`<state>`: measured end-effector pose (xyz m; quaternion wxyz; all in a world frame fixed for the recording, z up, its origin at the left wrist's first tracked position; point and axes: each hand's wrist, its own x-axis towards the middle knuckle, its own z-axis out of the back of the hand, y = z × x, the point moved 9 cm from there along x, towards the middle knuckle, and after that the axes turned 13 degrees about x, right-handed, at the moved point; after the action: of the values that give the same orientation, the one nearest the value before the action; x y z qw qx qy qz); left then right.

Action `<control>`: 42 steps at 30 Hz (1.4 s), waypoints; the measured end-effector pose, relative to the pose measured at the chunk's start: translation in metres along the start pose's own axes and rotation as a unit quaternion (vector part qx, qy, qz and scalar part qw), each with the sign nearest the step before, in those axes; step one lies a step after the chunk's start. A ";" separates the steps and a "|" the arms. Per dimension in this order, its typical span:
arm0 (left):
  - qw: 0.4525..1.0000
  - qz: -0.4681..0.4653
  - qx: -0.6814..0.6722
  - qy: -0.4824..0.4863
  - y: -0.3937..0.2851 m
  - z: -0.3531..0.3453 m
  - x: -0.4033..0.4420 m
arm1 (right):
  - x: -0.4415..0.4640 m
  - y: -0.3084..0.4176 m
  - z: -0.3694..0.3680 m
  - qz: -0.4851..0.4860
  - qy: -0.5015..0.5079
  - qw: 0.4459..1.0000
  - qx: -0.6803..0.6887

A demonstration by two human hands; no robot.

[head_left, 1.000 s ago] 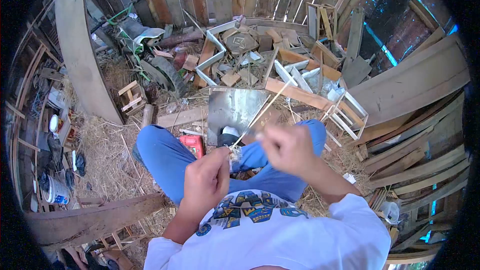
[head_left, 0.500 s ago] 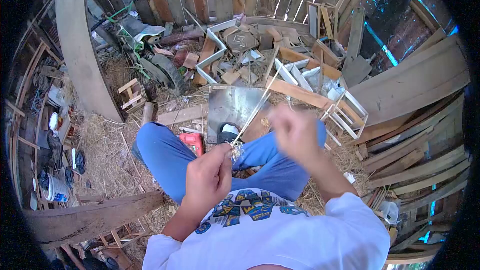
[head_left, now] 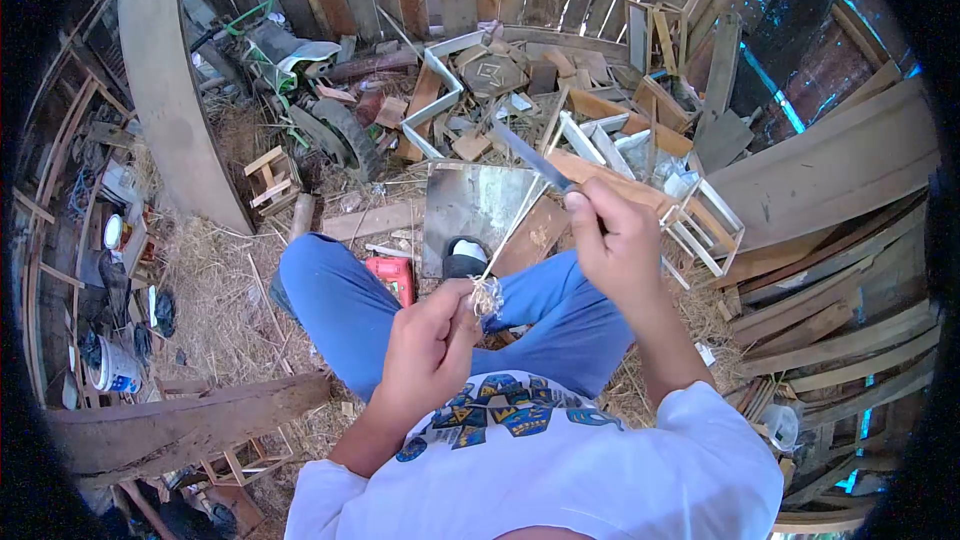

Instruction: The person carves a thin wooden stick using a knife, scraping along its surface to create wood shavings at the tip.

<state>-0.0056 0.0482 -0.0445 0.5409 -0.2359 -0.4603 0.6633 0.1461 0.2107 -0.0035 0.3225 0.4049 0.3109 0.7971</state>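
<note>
My left hand (head_left: 430, 345) is closed in front of my lap, gripping the lower end of a thin pale wooden stick (head_left: 513, 228). The stick slants up and away to the right. A bunch of curled shavings (head_left: 487, 297) hangs at that end, beside my fingers. Higher and to the right, my right hand (head_left: 615, 240) is wrapped around the dark handle of a knife (head_left: 527, 156). Its blade points up and left, crossing in front of the stick. Part of the stick is hidden behind the blade.
A metal-looking sheet (head_left: 462, 205) lies by my foot, with a red case (head_left: 391, 278) beside it. Scrap wood (head_left: 490, 75) is heaped ahead. Small wooden frames (head_left: 705, 225) stand to the right. A white bucket (head_left: 115, 370) sits at left, and straw covers the floor.
My right hand, blurred before, is now still and slightly lower right, with the knife plainly visible. My left hand has shifted slightly right, and the shavings beside it show more clearly.
</note>
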 end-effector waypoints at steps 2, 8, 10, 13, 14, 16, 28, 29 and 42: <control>0.998 0.031 -0.057 0.014 0.005 -0.006 -0.002 | -0.019 0.014 -0.012 0.008 0.016 1.000 -0.010; 0.986 0.062 -0.141 0.063 0.009 -0.010 -0.005 | -0.001 0.008 0.002 0.037 0.001 0.999 -0.008; 0.987 0.055 -0.134 0.064 0.006 -0.011 -0.004 | -0.017 0.014 -0.010 0.035 0.012 0.999 -0.013; 0.980 0.073 -0.174 0.056 0.015 -0.009 -0.004 | -0.040 0.038 -0.034 0.120 0.117 0.986 0.018; 0.982 0.072 -0.162 0.058 0.014 -0.008 -0.004 | -0.033 0.034 -0.029 0.116 0.118 0.986 0.019; 0.983 0.076 -0.153 0.065 0.014 -0.011 -0.009 | -0.009 0.002 -0.003 -0.002 0.035 0.999 0.017; 0.954 0.099 -0.259 0.116 0.006 -0.016 -0.005 | -0.034 0.023 -0.021 0.076 0.064 0.994 0.040; 0.952 0.116 -0.257 0.119 0.012 -0.016 -0.006 | -0.035 0.029 -0.022 0.093 0.092 0.991 0.011; 0.945 0.127 -0.277 0.117 0.012 -0.025 -0.005 | -0.019 0.013 -0.009 0.018 0.030 0.999 -0.001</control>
<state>0.0100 0.0527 -0.0670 0.4151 -0.5089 -0.5258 0.5405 0.1445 0.1862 -0.0068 0.2995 0.3858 0.3122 0.8148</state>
